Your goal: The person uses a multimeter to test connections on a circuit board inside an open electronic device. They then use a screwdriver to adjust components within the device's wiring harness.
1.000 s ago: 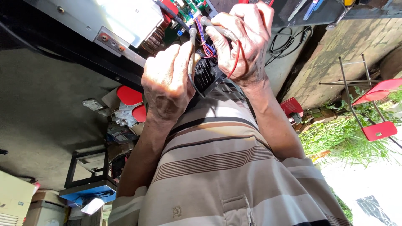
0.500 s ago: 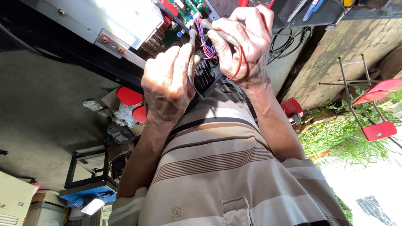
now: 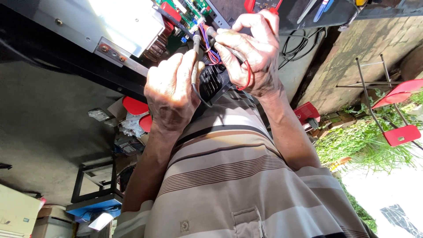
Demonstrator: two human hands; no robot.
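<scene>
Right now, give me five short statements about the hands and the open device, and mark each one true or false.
1. The left hand holds a black probe against the green circuit board. True.
2. The right hand is empty. False: its fingers grip a second probe with a red wire looping over the hand.
3. A bundle of red and blue wires runs between the two hands. True.
4. The person wears a plain black shirt. False: the shirt is beige with brown stripes.
5. The folding chairs near the grass are blue. False: their seats are red.
</scene>
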